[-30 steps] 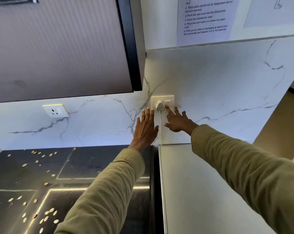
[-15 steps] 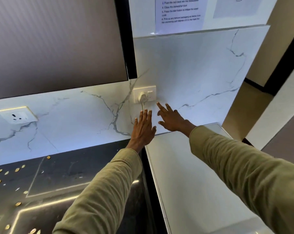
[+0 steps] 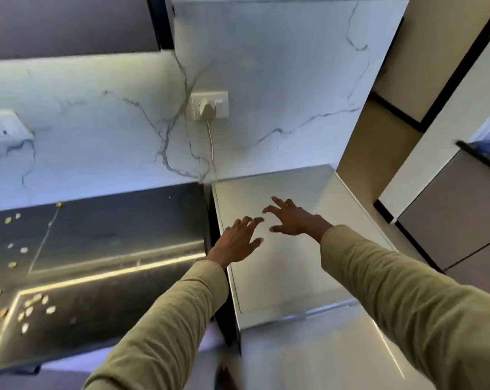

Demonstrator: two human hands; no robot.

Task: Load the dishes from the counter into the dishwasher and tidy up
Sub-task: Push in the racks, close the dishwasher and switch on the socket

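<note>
Hands held over white dishwasher (image 3: 280,277) top, nothing grasped. Left hand (image 3: 238,240) released, fingers spread, above top's left edge. Right hand (image 3: 291,220) released, fingers splayed, just right of it, further back. Plug (image 3: 207,110) seated in socket (image 3: 210,105) on far marble wall, cord (image 3: 211,147) hung down behind dishwasher. Dark counter (image 3: 111,249) at left, scattered with small scraps (image 3: 37,301).

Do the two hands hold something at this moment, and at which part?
Nothing is held. The left hand and the right hand are open, fingers spread, above the white appliance top.
</note>
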